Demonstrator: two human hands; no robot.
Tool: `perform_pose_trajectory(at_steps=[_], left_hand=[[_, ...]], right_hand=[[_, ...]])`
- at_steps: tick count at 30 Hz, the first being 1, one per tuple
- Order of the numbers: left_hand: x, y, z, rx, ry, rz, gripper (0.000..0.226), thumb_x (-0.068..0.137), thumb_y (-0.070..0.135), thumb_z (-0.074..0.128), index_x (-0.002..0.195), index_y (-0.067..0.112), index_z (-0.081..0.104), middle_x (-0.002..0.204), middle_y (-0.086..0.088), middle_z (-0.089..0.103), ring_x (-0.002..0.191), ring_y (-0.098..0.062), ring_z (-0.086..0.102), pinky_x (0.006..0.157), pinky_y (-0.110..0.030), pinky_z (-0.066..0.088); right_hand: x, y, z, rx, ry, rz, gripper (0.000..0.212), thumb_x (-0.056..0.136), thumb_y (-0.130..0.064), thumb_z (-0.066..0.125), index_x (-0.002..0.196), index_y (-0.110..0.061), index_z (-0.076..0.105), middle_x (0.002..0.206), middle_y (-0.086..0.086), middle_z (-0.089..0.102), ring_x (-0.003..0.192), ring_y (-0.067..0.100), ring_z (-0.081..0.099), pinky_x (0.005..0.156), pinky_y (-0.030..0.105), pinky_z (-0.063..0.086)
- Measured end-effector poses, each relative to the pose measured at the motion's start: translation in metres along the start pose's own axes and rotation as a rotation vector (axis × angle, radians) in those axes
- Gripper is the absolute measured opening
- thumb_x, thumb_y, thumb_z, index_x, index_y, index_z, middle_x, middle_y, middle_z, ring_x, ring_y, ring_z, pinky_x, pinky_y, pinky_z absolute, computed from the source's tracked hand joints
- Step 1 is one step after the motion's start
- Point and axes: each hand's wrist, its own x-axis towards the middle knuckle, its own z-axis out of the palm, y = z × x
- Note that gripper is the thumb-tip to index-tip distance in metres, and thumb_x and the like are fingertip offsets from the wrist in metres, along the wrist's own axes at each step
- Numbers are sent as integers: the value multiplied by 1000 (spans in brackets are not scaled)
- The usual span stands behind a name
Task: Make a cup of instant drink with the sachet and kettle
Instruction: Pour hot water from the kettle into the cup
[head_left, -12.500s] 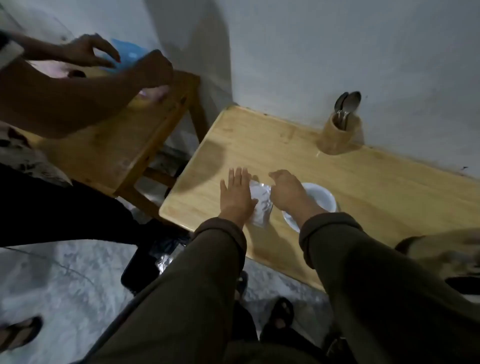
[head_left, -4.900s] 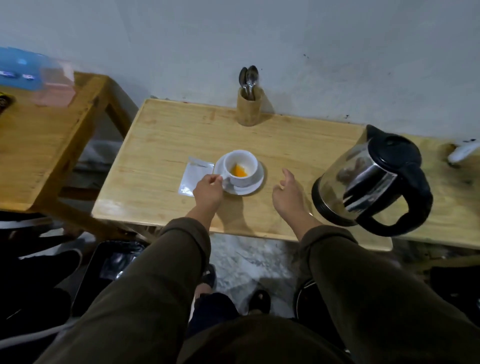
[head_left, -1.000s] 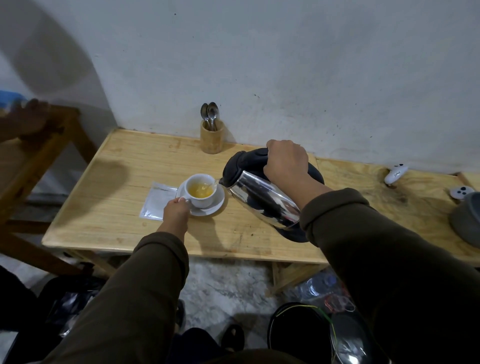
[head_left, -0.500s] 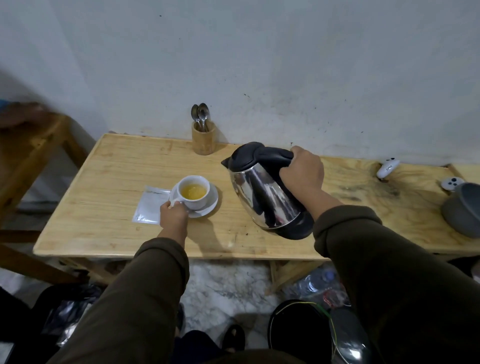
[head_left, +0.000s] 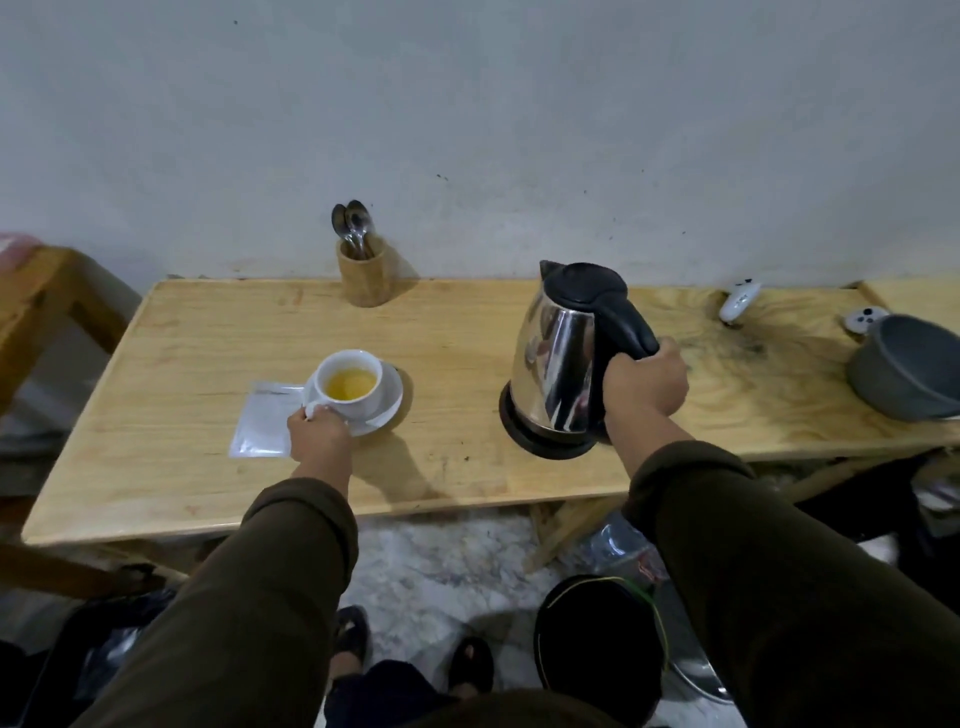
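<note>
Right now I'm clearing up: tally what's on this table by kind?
Cup: 1
Saucer: 1
Sachet: 1
Kettle: 1
Wooden spoon holder: 1
Spoons: at least 2
White controllers: 2
Grey pot: 1
Total: at least 10

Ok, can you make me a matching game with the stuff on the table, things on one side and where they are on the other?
Things:
1. cup
2. spoons
3. kettle
4. sachet

Places:
A. flat on the table, left of the saucer
B. gripped by the right hand
C. on the saucer
D. in the wooden holder

Pairs: 1-C, 2-D, 3-B, 4-A
</note>
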Motion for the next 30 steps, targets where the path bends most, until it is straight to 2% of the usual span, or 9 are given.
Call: perform_pose_trajectory(at_steps=[6, 11, 16, 21, 24, 27, 30], left_hand=[[2, -2, 4, -31, 14, -20, 47, 89, 26, 45, 135, 16, 47, 128, -6, 55, 118, -28, 54, 104, -40, 44], [4, -6, 6, -11, 15, -12, 48, 91, 28, 42, 139, 18, 42, 138, -10, 51, 124, -31, 51, 105, -39, 42], [6, -7, 6, 6, 17, -1, 47, 93, 30, 42, 138, 19, 41, 139, -10, 50, 124, -30, 51, 105, -39, 42], [4, -8, 4, 26, 12, 4, 46, 94, 31, 39, 138, 19, 42, 137, -7, 51, 124, -27, 51, 105, -38, 42], [5, -7, 2, 49, 11, 17, 45, 93, 32, 38, 135, 17, 44, 135, -9, 53, 123, -29, 52, 106, -43, 43], [5, -6, -2, 89, -32, 21, 45, 94, 31, 39, 136, 15, 44, 135, -11, 53, 123, -30, 52, 106, -43, 42], [4, -1, -10, 144, -96, 54, 46, 96, 30, 40, 138, 12, 44, 136, -12, 53, 125, -31, 51, 106, -41, 42]], right_hand=[[-1, 11, 3, 74, 5, 80, 19, 82, -1, 52, 97, -12, 57, 88, 4, 55, 76, 24, 52, 70, 30, 44], [-4, 17, 8, 96, -9, 67, 18, 79, -1, 53, 92, -12, 58, 87, 6, 60, 78, 28, 58, 68, 30, 47], [-6, 28, 10, 89, 11, 71, 17, 77, -1, 54, 84, -16, 54, 87, 6, 61, 83, 30, 62, 76, 39, 57], [-10, 37, 11, 112, 33, 67, 17, 79, -2, 55, 94, -9, 59, 95, 12, 66, 86, 30, 62, 76, 37, 55], [-9, 37, 14, 140, 47, 105, 20, 78, -2, 56, 96, -10, 59, 100, 12, 66, 91, 29, 63, 79, 37, 55], [-14, 38, 18, 229, 90, 218, 30, 77, -3, 61, 105, -11, 55, 114, 13, 60, 104, 30, 60, 88, 39, 54], [-32, 37, 22, 228, 140, 334, 47, 80, -11, 62, 125, -9, 47, 131, 13, 51, 121, 32, 50, 102, 41, 45]])
